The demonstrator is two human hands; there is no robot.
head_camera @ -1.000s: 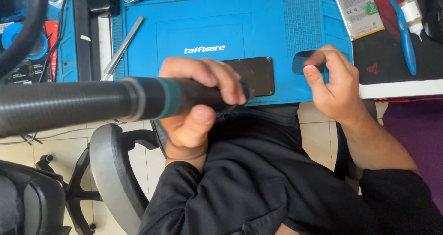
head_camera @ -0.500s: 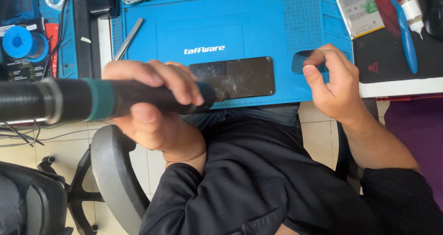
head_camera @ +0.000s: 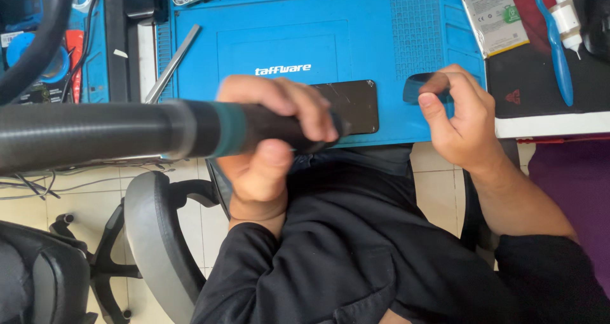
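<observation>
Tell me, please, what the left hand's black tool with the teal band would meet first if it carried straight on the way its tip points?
The left hand aims the black tool rightward; its tip already lies over the dark flat phone, probably met first, though depth is unclear.

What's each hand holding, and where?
Left hand wraps the hot-air tool at its dark handle near the nozzle. Right hand pinches a small dark piece by its edge.

Your phone [head_camera: 352, 104] lies on the mat [head_camera: 381, 38] near its front edge. Your left hand [head_camera: 273, 139] holds the hose nozzle [head_camera: 190, 130] just left of it; your right hand [head_camera: 460, 124] rests right. The battery [head_camera: 494, 19] lies behind, far right.
</observation>
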